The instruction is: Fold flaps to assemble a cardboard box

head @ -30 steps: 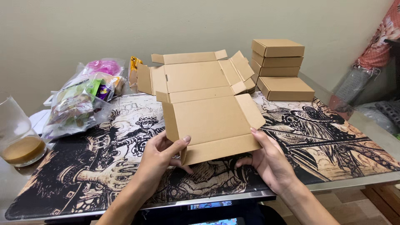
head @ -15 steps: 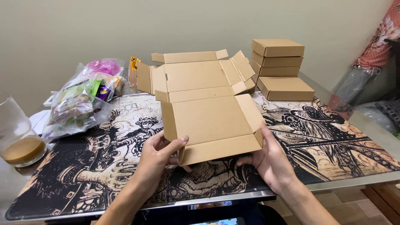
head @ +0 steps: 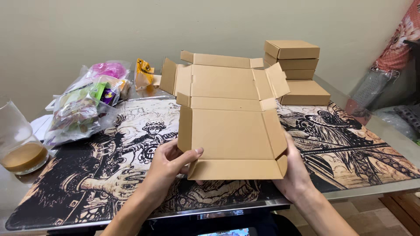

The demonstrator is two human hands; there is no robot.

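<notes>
Left hand & right hand grip flat cardboard box blank between them at near side walls; fold on creases, thumbs inside, even pressure

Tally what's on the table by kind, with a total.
Flat unfolded cardboard box, held by left hand and right hand: 1
Folded cardboard boxes: 4
Plastic bags of packets: 2
Orange packet: 1
Glass of brown drink: 1
Total: 9
</notes>
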